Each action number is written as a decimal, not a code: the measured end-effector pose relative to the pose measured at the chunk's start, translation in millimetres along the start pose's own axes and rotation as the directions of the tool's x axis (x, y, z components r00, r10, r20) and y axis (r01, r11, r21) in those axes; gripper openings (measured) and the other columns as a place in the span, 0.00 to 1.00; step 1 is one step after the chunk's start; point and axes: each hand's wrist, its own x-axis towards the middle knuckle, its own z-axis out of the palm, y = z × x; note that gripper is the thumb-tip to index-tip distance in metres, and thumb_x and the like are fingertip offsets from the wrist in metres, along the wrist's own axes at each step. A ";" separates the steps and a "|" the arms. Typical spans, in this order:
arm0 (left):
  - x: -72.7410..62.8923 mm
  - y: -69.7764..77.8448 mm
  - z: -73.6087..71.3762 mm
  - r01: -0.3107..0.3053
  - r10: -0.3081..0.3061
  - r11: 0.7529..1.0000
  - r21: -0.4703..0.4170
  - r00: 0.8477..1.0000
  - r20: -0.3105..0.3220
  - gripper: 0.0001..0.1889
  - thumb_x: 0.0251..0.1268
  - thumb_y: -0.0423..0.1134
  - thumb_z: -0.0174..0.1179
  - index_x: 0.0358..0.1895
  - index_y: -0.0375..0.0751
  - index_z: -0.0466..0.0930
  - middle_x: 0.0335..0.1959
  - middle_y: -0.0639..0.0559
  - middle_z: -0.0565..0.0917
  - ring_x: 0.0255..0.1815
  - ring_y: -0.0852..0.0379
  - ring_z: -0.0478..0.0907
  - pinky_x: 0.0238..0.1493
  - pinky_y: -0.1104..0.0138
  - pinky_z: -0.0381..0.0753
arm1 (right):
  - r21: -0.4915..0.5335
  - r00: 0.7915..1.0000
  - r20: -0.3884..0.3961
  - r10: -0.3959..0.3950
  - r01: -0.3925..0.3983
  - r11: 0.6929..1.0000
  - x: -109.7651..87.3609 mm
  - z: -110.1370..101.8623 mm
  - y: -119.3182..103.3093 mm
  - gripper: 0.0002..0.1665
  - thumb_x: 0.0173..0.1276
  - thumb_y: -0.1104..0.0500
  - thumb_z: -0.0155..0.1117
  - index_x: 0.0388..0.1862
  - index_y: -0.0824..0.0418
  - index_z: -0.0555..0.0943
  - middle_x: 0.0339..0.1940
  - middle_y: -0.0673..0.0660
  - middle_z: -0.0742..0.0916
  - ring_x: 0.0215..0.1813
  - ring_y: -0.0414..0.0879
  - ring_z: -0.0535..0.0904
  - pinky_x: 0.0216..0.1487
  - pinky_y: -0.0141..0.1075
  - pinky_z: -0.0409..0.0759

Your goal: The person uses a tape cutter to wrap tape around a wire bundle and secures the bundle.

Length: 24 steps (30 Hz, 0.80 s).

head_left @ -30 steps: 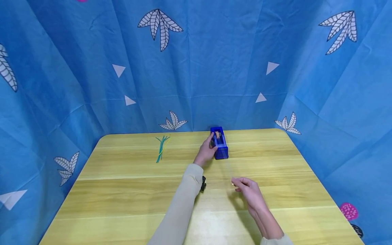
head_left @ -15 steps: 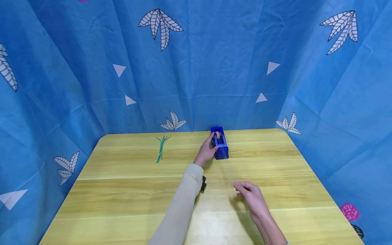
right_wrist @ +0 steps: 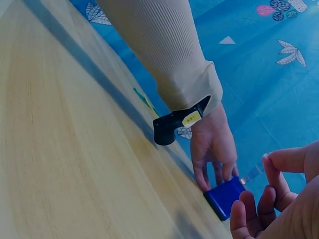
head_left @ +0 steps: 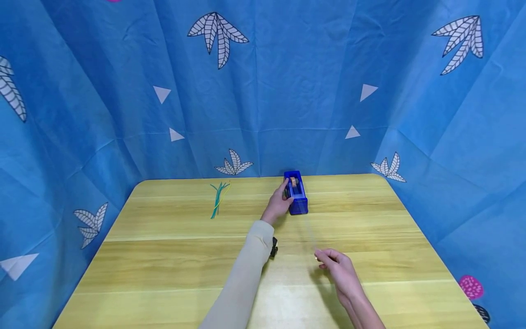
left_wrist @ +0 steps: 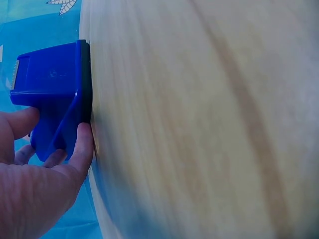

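Observation:
A blue tape dispenser [head_left: 298, 206] stands near the back edge of the table, a roll of tape [head_left: 293, 182] inside it. My left hand [head_left: 277, 204] grips it from the left side; the left wrist view shows the thumb [left_wrist: 24, 122] and fingers around its blue body. From the dispenser's front a strip of clear tape [right_wrist: 253, 173] stretches toward me. Its free end is pinched between thumb and forefinger of my right hand [head_left: 340, 270], which hovers above the table, nearer to me and right of the dispenser. The other right fingers are loosely curled.
Thin teal strands with a yellow one [head_left: 217, 201] lie at the back left of the wooden table [head_left: 156, 260]. A blue patterned curtain [head_left: 304, 91] hangs behind and along both sides. A small black camera [right_wrist: 167, 128] is strapped to the left wrist.
My right hand has drawn a little back toward me, and the strip of tape has lengthened. The left hand and the dispenser have stayed in place.

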 end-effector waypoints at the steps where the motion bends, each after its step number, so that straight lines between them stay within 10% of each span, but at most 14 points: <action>1: -0.2 -0.1 0.1 -0.001 0.001 1.000 -0.001 1.000 0.000 0.37 0.81 0.35 0.54 0.84 0.64 0.50 0.82 0.38 0.59 0.76 0.38 0.68 0.75 0.48 0.70 | 0.001 1.000 0.002 0.000 0.000 1.000 0.1 0.0 0.4 0.13 0.75 0.58 0.65 0.41 0.70 0.83 0.40 0.51 0.81 0.44 0.49 0.77 0.53 0.40 0.78; 24: 2.4 -3.5 0.8 -0.020 0.020 0.999 0.035 1.000 0.001 0.36 0.82 0.36 0.53 0.84 0.63 0.49 0.82 0.38 0.60 0.73 0.40 0.70 0.75 0.49 0.71 | -0.004 0.999 0.020 0.031 -0.031 1.000 1.8 -0.9 8.0 0.14 0.75 0.56 0.65 0.42 0.70 0.83 0.40 0.51 0.81 0.43 0.48 0.76 0.53 0.40 0.75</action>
